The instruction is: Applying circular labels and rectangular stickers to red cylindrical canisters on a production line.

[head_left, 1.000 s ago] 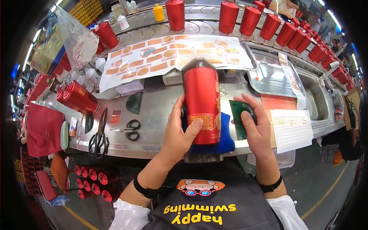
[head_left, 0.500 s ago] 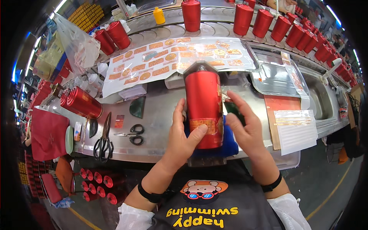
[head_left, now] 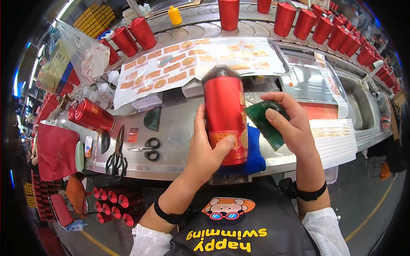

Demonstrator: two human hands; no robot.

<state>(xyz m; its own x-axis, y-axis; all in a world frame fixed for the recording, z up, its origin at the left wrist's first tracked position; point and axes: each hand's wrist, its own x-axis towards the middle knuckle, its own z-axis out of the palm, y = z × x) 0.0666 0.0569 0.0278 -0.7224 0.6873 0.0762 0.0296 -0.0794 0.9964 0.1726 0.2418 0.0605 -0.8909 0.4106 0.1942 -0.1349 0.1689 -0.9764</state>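
Holding a red canister (head_left: 225, 117) upright over a steel bench (head_left: 179, 128) while a green scraper (head_left: 265, 123) meets its side.

At the far left a red cloth (head_left: 55, 151) hangs off the bench edge, with a red canister lying on its side (head_left: 92, 115) above it, then large black shears (head_left: 116, 155) and small scissors (head_left: 147, 149) on the steel. In the middle, the left hand (head_left: 205, 151) wraps the upright canister's lower part — thumb pressed on its gold label, fingers closed round the back — above a blue cloth (head_left: 252, 155). To the right, the right hand (head_left: 290, 123) pinches the green scraper between thumb and fingers, its edge against the canister's right side. Further right lies a white sheet (head_left: 335, 143), and a row of red canisters (head_left: 341, 34) curves along the back conveyor.
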